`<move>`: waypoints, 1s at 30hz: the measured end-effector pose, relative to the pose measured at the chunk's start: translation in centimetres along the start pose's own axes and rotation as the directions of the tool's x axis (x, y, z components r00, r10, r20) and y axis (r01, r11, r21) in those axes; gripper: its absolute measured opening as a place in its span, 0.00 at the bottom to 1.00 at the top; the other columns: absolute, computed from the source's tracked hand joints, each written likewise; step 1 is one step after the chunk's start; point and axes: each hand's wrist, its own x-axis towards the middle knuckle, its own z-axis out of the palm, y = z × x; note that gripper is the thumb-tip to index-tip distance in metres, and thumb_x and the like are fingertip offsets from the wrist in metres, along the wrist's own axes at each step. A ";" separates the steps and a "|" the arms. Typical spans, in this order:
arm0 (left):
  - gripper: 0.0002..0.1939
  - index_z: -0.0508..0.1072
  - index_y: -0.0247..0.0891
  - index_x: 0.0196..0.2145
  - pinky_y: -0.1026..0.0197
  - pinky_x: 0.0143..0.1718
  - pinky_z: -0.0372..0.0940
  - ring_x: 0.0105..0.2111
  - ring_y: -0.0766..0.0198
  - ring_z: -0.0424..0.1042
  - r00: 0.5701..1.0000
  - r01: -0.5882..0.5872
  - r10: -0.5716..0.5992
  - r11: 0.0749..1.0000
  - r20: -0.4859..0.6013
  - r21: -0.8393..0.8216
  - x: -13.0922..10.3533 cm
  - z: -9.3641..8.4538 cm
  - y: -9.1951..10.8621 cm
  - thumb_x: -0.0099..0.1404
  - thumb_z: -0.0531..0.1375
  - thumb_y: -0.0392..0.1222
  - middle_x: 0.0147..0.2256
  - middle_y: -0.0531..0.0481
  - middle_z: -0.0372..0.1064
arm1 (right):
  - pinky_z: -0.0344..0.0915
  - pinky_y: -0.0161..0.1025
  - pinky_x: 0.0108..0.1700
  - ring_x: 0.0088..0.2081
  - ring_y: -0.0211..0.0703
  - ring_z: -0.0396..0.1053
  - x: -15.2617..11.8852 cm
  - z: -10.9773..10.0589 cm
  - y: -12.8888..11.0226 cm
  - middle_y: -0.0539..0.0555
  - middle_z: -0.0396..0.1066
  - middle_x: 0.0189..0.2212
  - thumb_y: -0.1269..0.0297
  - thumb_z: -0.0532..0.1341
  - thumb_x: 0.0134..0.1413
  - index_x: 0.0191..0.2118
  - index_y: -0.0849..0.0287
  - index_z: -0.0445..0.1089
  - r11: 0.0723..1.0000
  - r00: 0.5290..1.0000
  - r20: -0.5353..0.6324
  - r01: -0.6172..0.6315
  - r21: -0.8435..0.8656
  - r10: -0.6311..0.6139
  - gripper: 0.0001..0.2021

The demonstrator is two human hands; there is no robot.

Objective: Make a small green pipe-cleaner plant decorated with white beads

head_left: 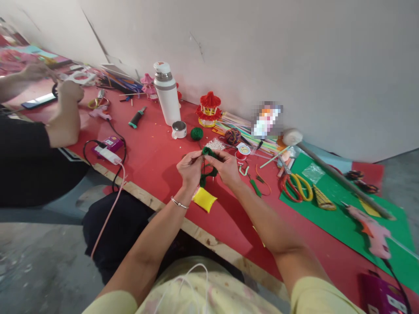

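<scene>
Between my two hands is a dark green fuzzy craft piece [208, 151], held above the red tabletop. My left hand [190, 168] pinches its left side; my right hand [226, 165] grips its right side with bent fingers. More of the green piece hangs below the fingers, partly hidden by them, with a thin pale tip sticking down. Under my left wrist lies a small yellow packet [204, 199]. Just beyond my hands sits a green ball of yarn [197, 134], beside a heap of small white beads [216, 144].
A white thermos [166, 93] and its cup [179, 129] stand behind. A red paper-like pagoda [209, 109] is near the wall. Scissors [297, 187] and a pink glue gun [369, 231] lie right, on green sheet [330, 226]. At left, a co-worker's arm [65, 117] reaches over the table.
</scene>
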 end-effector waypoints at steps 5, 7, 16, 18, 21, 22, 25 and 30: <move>0.02 0.83 0.43 0.33 0.56 0.43 0.76 0.36 0.62 0.80 0.980 -0.188 0.178 0.976 0.092 0.109 -0.6 -0.1 0.3 0.61 0.69 0.41 0.35 0.49 0.81 | 0.69 0.40 0.40 0.33 0.41 0.71 -0.2 0.2 0.2 0.51 0.79 0.32 0.54 0.76 0.42 0.36 0.58 0.80 0.999 0.997 -0.071 0.021 -0.040 -0.024 0.16; 0.02 0.83 0.43 0.34 0.55 0.44 0.76 0.38 0.62 0.80 0.965 -0.244 0.225 0.959 0.136 0.143 -0.7 -0.1 0.5 0.62 0.68 0.40 0.37 0.48 0.81 | 0.70 0.41 0.42 0.34 0.42 0.73 -0.1 -0.1 0.1 0.52 0.80 0.33 0.53 0.75 0.44 0.37 0.58 0.81 0.997 0.996 -0.079 0.036 -0.064 -0.041 0.16; 0.07 0.84 0.41 0.33 0.59 0.42 0.75 0.33 0.65 0.79 0.960 0.202 -0.162 0.966 0.230 -0.162 0.6 -0.2 0.1 0.54 0.74 0.38 0.33 0.50 0.80 | 0.72 0.42 0.46 0.37 0.43 0.75 1.3 -2.1 0.7 0.52 0.80 0.36 0.53 0.74 0.46 0.41 0.57 0.81 0.995 0.998 0.058 0.043 -0.088 -0.038 0.18; 0.13 0.84 0.41 0.34 0.60 0.40 0.75 0.31 0.65 0.78 0.927 0.329 -0.266 0.915 0.264 -0.234 1.0 -0.3 0.1 0.49 0.76 0.38 0.32 0.50 0.80 | 0.71 0.42 0.46 0.37 0.42 0.74 1.4 -2.3 0.7 0.52 0.80 0.36 0.53 0.74 0.46 0.41 0.57 0.81 0.995 0.995 0.095 0.037 -0.093 -0.028 0.18; 0.19 0.84 0.39 0.37 0.58 0.42 0.75 0.34 0.64 0.79 0.894 0.399 -0.323 0.889 0.310 -0.225 1.3 -0.3 0.2 0.45 0.78 0.38 0.35 0.47 0.81 | 0.70 0.42 0.45 0.36 0.42 0.73 1.5 -2.5 0.3 0.52 0.79 0.33 0.52 0.74 0.46 0.38 0.59 0.80 0.989 0.991 0.132 0.038 -0.146 -0.019 0.17; 0.19 0.84 0.39 0.36 0.58 0.43 0.75 0.34 0.63 0.79 0.893 0.401 -0.328 0.891 0.307 -0.213 1.4 -0.4 0.3 0.44 0.78 0.39 0.35 0.47 0.82 | 0.70 0.43 0.45 0.36 0.43 0.73 1.5 -2.5 0.2 0.52 0.78 0.33 0.52 0.74 0.46 0.38 0.59 0.79 0.985 0.990 0.139 0.045 -0.165 -0.022 0.17; 0.16 0.84 0.38 0.33 0.57 0.43 0.75 0.33 0.63 0.79 0.895 0.399 -0.330 0.894 0.301 -0.205 1.5 -0.4 0.4 0.44 0.78 0.40 0.34 0.47 0.82 | 0.69 0.42 0.46 0.39 0.43 0.73 1.5 -2.6 0.0 0.52 0.78 0.38 0.53 0.74 0.45 0.45 0.56 0.76 0.979 0.986 0.150 0.101 -0.174 -0.075 0.21; 0.18 0.84 0.39 0.34 0.58 0.42 0.75 0.33 0.63 0.79 0.887 0.407 -0.329 0.889 0.325 -0.212 1.5 -0.3 0.8 0.44 0.78 0.42 0.34 0.48 0.82 | 0.65 0.36 0.39 0.35 0.38 0.68 1.4 -2.8 0.1 0.48 0.72 0.34 0.59 0.70 0.49 0.39 0.55 0.71 0.976 0.981 0.138 0.157 -0.152 -0.136 0.13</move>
